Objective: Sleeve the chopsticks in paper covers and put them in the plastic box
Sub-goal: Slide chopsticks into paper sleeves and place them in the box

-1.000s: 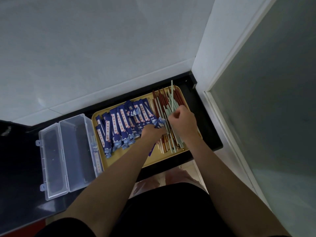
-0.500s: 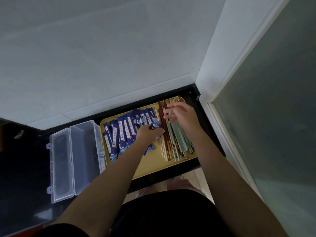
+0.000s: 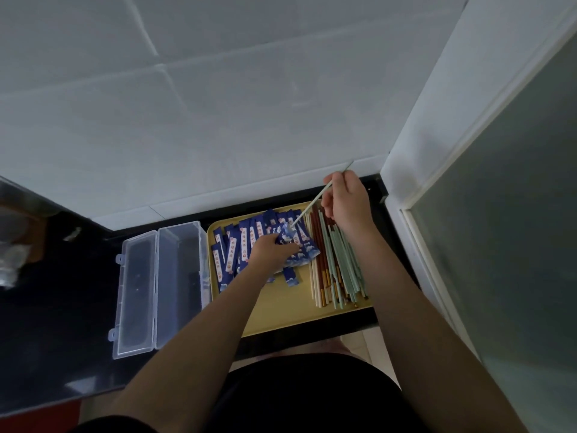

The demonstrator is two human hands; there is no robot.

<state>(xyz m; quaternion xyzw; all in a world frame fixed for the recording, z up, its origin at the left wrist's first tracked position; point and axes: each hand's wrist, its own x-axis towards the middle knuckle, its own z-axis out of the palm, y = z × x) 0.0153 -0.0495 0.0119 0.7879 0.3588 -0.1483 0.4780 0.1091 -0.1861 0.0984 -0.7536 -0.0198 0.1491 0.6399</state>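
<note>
Open plastic box [image 3: 162, 285] left of tray [image 3: 281, 310]; covers [image 3: 246, 248] left of chopsticks [image 3: 337, 264].

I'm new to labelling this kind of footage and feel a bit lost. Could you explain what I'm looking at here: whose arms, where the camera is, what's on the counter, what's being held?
No machine here: a person's two bare arms, filmed from a head-worn camera looking down. On the dark counter sit an open clear plastic box and a yellow tray with blue paper covers and loose chopsticks. The right hand grips a pale green chopstick, tip at a cover's mouth; the left hand holds that cover.
</note>
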